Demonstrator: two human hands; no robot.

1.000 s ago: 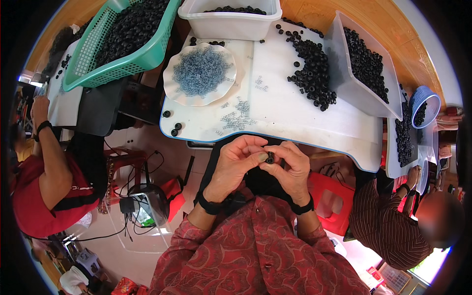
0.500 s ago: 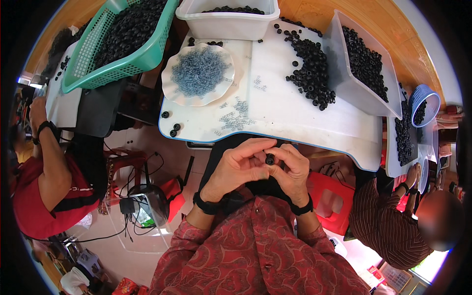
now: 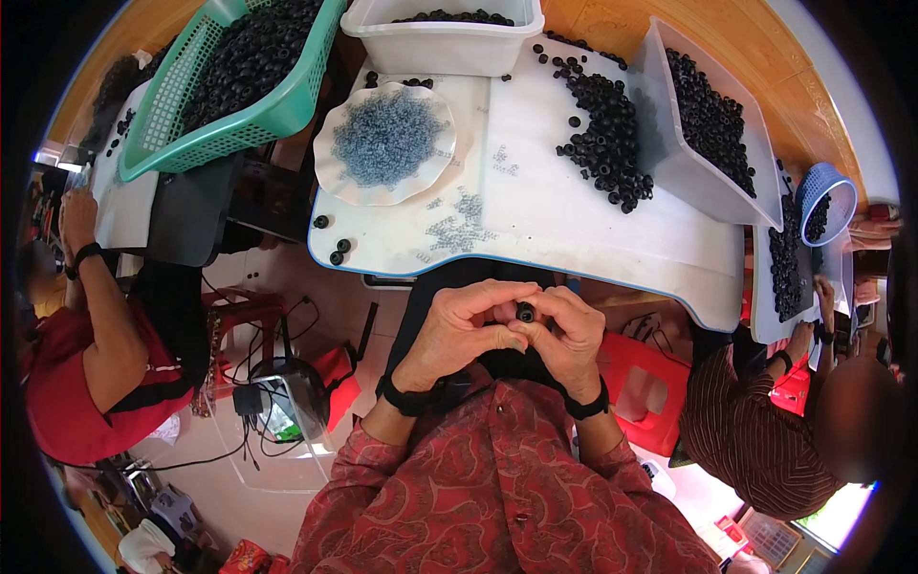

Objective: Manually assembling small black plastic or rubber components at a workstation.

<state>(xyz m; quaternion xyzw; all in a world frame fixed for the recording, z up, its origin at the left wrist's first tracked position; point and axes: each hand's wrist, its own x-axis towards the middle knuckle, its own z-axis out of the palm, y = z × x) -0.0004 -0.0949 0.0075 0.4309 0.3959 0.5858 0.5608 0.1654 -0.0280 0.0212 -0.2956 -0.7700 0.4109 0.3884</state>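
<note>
Two hands meet in the middle, just above the person's red patterned shirt (image 3: 497, 497). The left hand (image 3: 459, 335) and the right hand (image 3: 569, 335) curl in toward each other, and both pinch one small black ring (image 3: 525, 312) between their fingertips. The fingers of both hands are closed tight on it. The ring is held in the air, near the front edge of the desk (image 3: 574, 239) but not touching it. Each wrist wears a black band, and both forearms come up from the bottom of the picture, bent in so the knuckles almost touch.

Past the hands lies the white desk with a blue edge. Near its front left corner sit a few loose black rings (image 3: 335, 247). A bit further on there is a scatter of tiny clear rings (image 3: 457, 228). Behind that stands a wavy white plate (image 3: 330, 172) full of more pale little rings. To the right a big pile of black rings (image 3: 607, 134) lies on the desk, next to a white tub (image 3: 660, 115) that tilts and holds more of them. At the far side stand another white tub (image 3: 440, 48) and a green basket (image 3: 191, 143), both with black rings inside.

One other person in red sits to the left, and one in a striped shirt sits to the right.
</note>
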